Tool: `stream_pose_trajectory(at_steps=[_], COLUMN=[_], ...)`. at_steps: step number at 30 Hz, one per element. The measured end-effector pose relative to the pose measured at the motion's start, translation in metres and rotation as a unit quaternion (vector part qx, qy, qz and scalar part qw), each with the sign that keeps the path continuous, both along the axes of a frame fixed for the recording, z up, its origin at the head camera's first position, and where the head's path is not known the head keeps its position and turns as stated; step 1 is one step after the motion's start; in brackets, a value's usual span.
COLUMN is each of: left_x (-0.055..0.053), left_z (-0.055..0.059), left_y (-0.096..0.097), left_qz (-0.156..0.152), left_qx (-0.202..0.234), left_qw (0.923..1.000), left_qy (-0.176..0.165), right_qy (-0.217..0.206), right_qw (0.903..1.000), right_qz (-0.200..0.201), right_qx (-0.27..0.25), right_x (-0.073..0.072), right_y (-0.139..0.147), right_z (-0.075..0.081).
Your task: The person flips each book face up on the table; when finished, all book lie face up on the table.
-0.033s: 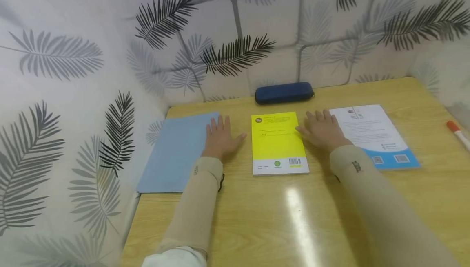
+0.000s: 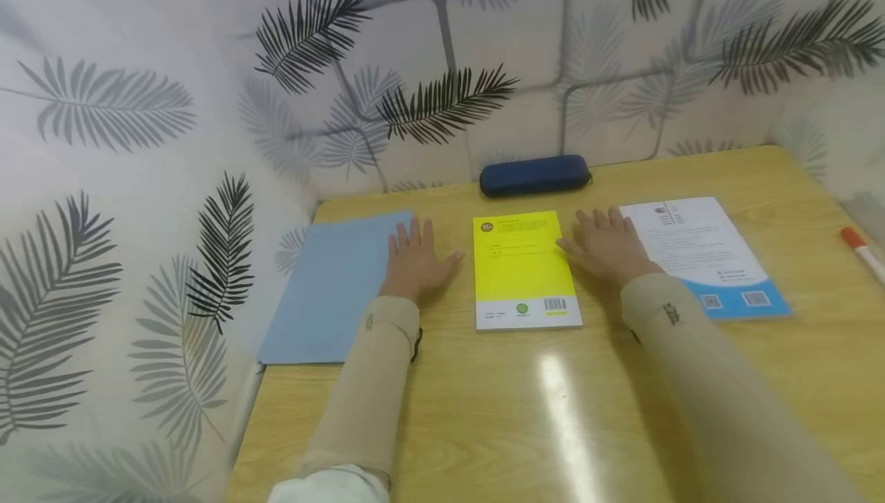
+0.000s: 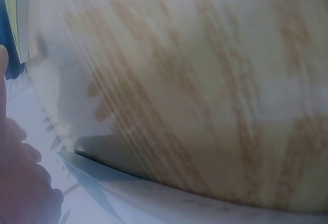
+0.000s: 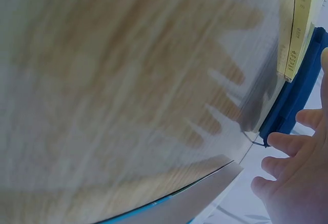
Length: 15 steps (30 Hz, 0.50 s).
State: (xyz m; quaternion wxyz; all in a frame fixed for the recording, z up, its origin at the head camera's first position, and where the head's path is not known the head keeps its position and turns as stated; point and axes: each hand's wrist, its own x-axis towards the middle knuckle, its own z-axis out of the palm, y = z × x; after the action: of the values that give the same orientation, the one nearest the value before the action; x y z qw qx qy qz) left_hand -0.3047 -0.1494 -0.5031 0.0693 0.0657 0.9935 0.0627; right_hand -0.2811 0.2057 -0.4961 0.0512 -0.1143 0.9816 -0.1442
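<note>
My left hand (image 2: 415, 263) is spread with straight fingers over the right edge of a light blue folder or book (image 2: 325, 280) in the head view. To the right, my right hand (image 2: 611, 248) is spread between a yellow book (image 2: 523, 261) and a white-and-blue book (image 2: 698, 246), its thumb reaching over the yellow book's right edge. Both hands hold nothing. In the right wrist view, the fingers (image 4: 287, 144) stand apart from the tabletop, which mirrors them. Only part of the left hand (image 3: 23, 183) shows in its wrist view.
A dark blue zip case (image 2: 535, 176) lies at the back of the wooden table (image 2: 498, 411), near the patterned wall. At the far right is a marker with a red-orange cap (image 2: 853, 237). A second patterned wall stands along the left edge.
</note>
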Motion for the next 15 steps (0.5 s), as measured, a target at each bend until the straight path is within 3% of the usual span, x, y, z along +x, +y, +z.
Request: stream_pose_trajectory(at_steps=[5,15], left_x=[0.001,0.016], left_z=[0.012,0.004], left_y=[0.007,0.012], left_qz=[-0.012,-0.026], left_qx=[0.003,0.008], left_qw=[0.9995,0.9995], left_qy=[0.03,0.017], right_qy=[0.008,0.017], right_qw=[0.9999,0.9998], right_qz=[-0.008,-0.013], right_qx=[0.002,0.003], right_x=[-0.003,0.001], right_y=[0.004,0.0], right_z=[0.009,-0.002])
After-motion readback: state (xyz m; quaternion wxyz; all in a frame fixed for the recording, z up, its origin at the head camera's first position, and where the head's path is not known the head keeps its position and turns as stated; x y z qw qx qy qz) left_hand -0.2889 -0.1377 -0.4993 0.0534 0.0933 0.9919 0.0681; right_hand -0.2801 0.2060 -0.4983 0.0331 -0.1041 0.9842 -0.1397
